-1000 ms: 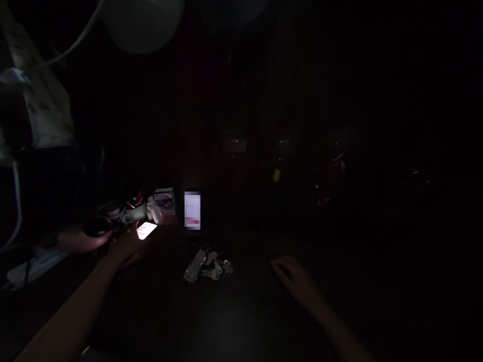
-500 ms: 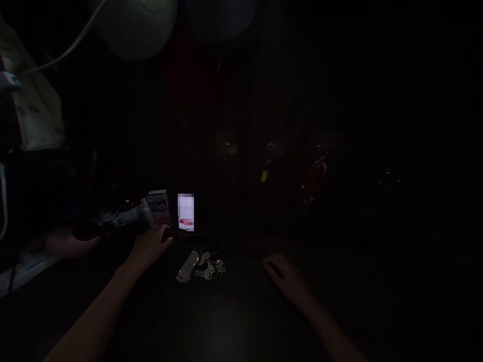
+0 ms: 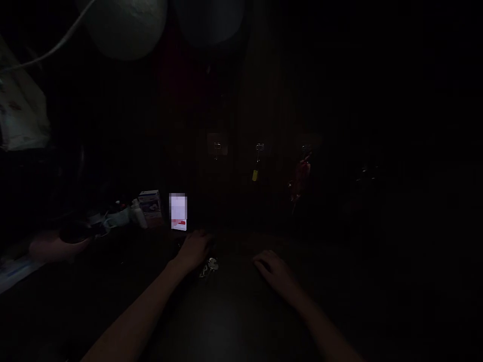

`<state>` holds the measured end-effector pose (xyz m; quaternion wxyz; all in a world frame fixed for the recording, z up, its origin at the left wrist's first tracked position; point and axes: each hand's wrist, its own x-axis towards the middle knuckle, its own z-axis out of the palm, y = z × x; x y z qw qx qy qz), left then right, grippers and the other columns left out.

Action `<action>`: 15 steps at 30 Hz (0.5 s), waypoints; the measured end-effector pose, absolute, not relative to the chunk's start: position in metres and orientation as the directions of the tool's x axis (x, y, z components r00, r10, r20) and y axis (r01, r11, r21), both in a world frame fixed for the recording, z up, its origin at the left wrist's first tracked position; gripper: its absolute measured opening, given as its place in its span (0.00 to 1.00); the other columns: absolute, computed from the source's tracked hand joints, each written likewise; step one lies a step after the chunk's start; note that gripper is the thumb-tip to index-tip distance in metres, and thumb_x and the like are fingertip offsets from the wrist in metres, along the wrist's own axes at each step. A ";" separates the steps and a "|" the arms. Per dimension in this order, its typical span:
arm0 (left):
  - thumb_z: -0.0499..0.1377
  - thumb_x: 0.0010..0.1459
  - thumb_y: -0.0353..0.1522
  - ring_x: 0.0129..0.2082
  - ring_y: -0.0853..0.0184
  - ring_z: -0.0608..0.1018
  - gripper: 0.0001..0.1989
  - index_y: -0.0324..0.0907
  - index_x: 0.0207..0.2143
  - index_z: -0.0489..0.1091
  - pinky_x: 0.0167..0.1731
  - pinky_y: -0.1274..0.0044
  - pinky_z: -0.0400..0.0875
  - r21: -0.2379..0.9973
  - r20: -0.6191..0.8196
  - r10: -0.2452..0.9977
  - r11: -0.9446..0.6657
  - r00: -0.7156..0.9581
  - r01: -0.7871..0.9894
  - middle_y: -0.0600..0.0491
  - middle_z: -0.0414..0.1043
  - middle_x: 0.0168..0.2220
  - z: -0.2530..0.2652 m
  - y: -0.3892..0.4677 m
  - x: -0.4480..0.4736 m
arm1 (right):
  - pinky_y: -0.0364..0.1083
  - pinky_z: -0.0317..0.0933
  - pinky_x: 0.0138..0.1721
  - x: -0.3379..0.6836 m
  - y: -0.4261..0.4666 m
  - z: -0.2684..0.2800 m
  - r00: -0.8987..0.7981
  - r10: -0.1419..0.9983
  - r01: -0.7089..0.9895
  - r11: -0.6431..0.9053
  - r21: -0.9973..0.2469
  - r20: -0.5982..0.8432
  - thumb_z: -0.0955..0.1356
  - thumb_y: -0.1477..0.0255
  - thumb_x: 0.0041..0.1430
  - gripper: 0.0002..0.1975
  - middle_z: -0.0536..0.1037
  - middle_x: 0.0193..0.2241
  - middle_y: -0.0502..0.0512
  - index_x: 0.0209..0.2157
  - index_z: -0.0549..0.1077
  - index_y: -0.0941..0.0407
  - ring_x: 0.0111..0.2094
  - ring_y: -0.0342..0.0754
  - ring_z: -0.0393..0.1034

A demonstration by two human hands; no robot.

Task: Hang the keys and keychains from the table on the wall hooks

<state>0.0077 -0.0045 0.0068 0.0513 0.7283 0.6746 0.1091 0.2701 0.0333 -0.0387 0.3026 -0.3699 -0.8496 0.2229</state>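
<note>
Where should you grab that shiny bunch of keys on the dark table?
Probably from above. The silvery metal bunch of keys lies flat on the dark table, so there is no side to get under. The left hand covers its left part, and only the keys at the right end show. Best grip: pinch the thick part under that hand. The right hand rests apart.

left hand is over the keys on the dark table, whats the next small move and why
Probably close the left hand around the keys and lift. It already lies over most of the bunch, only a few keys showing at its right edge, while the right hand rests flat on the table, apart from them. Too dark to tell the grip.
</note>
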 end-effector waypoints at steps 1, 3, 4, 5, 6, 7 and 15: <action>0.52 0.57 0.31 0.50 0.59 0.68 0.18 0.47 0.50 0.66 0.49 0.69 0.59 0.222 0.090 0.994 -0.088 0.069 0.971 0.48 0.68 0.50 0.005 -0.002 0.011 | 0.48 0.61 0.44 0.270 0.033 -0.039 -0.546 0.760 0.494 0.632 -0.596 0.353 0.61 0.69 0.59 0.09 0.75 0.35 0.53 0.34 0.73 0.53 0.40 0.48 0.68; 0.52 0.56 0.31 0.48 0.57 0.69 0.16 0.46 0.48 0.68 0.48 0.67 0.59 0.226 0.107 0.992 -0.092 0.069 0.970 0.47 0.69 0.47 0.004 0.002 0.015 | 0.48 0.61 0.44 0.271 0.033 -0.039 -0.553 0.753 0.496 0.641 -0.586 0.357 0.61 0.69 0.60 0.09 0.75 0.35 0.53 0.34 0.73 0.53 0.40 0.48 0.68; 0.53 0.56 0.30 0.47 0.56 0.69 0.15 0.45 0.46 0.69 0.47 0.66 0.59 0.235 0.111 0.992 -0.089 0.064 0.968 0.46 0.70 0.46 0.004 0.004 0.017 | 0.48 0.61 0.44 0.271 0.033 -0.040 -0.556 0.752 0.497 0.643 -0.583 0.354 0.61 0.69 0.60 0.09 0.75 0.35 0.53 0.34 0.73 0.53 0.40 0.48 0.68; 0.53 0.55 0.30 0.47 0.56 0.69 0.14 0.44 0.44 0.70 0.47 0.66 0.59 0.249 0.116 0.991 -0.088 0.061 0.964 0.45 0.70 0.45 0.004 0.005 0.018 | 0.48 0.61 0.44 0.271 0.033 -0.040 -0.560 0.751 0.500 0.643 -0.580 0.350 0.61 0.69 0.60 0.10 0.75 0.36 0.53 0.34 0.73 0.53 0.41 0.48 0.67; 0.54 0.54 0.30 0.47 0.55 0.69 0.13 0.43 0.42 0.71 0.47 0.65 0.58 0.269 0.121 0.991 -0.090 0.059 0.959 0.44 0.70 0.44 0.004 0.006 0.020 | 0.48 0.61 0.44 0.271 0.033 -0.040 -0.561 0.752 0.504 0.642 -0.578 0.347 0.61 0.69 0.60 0.10 0.75 0.36 0.53 0.34 0.73 0.53 0.41 0.48 0.67; 0.54 0.54 0.30 0.47 0.54 0.69 0.12 0.42 0.40 0.72 0.47 0.64 0.58 0.296 0.128 0.990 -0.094 0.059 0.950 0.44 0.71 0.43 0.004 0.006 0.022 | 0.48 0.61 0.44 0.271 0.033 -0.040 -0.561 0.752 0.505 0.642 -0.576 0.346 0.61 0.69 0.60 0.10 0.75 0.36 0.53 0.35 0.73 0.53 0.41 0.48 0.67; 0.55 0.52 0.33 0.36 0.64 0.75 0.06 0.43 0.30 0.71 0.38 0.76 0.65 0.692 0.126 0.992 -0.086 -0.003 0.717 0.53 0.74 0.32 -0.001 0.009 0.053 | 0.48 0.62 0.44 0.270 0.031 -0.036 -0.559 0.751 0.503 0.644 -0.576 0.352 0.61 0.70 0.60 0.10 0.75 0.35 0.53 0.35 0.74 0.52 0.41 0.48 0.68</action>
